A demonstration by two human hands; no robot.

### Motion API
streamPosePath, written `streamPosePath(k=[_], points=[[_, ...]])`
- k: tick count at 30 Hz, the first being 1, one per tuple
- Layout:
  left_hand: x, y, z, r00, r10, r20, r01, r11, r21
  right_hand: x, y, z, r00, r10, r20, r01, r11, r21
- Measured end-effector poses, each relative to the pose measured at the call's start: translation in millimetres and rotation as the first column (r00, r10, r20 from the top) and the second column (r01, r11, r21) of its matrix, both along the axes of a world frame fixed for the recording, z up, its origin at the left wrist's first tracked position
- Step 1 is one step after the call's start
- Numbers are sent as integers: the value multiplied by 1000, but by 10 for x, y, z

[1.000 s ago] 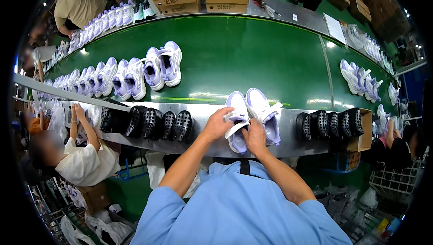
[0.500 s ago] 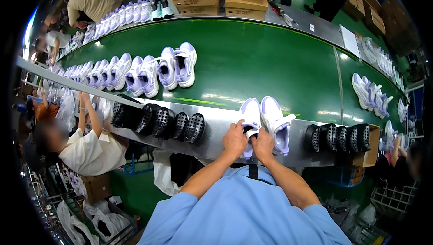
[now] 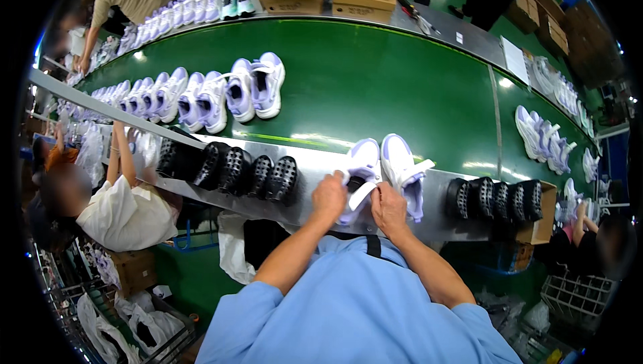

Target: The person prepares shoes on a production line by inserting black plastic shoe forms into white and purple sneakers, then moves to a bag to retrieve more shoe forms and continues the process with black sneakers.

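Pinching one end of a white strap (image 3: 363,196) with the right hand (image 3: 389,206); gripping the left side of a white-and-lavender sneaker (image 3: 364,151) by its opening with the left hand (image 3: 329,196) (fingertips partly hidden). Sneaker between both hands, toe pointing away, on a steel ledge (image 3: 311,173). Matching sneaker (image 3: 398,153) just beside it, beyond the right hand. Black studded shoe-shaped forms (image 3: 233,170) left of the left hand, similar forms (image 3: 483,196) right of the right hand. Beyond both hands, green work surface (image 3: 388,76), with lined-up sneakers (image 3: 269,83) farther left.
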State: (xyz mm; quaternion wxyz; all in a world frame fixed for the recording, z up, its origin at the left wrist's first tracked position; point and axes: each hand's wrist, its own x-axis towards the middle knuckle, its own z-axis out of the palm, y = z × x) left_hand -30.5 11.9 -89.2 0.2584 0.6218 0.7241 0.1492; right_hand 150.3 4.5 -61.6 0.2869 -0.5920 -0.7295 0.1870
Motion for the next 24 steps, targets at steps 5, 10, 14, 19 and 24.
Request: streamPosePath(k=[5,10,14,19,24], points=[[-52,-94,64,998,-57,24,55,996,69,-47,84,97,776,-390,-496,67,833,-549],[-10,-75,465,991,0,136,-22,987,160,52,375,-93,763,-94,-640,-194,910,-365],[-132,-173,92,983,16,181,-48,984,173,-70,408,162,863,174,-474,-350,882,-315],[-199,-63,89,928,109,355,-148,986,83,29,525,155,857,464,-224,-515,789,-336],[-192,-127,49,939,70,337,-125,982,143,-304,517,224,847,532,12,-504,808,-305]])
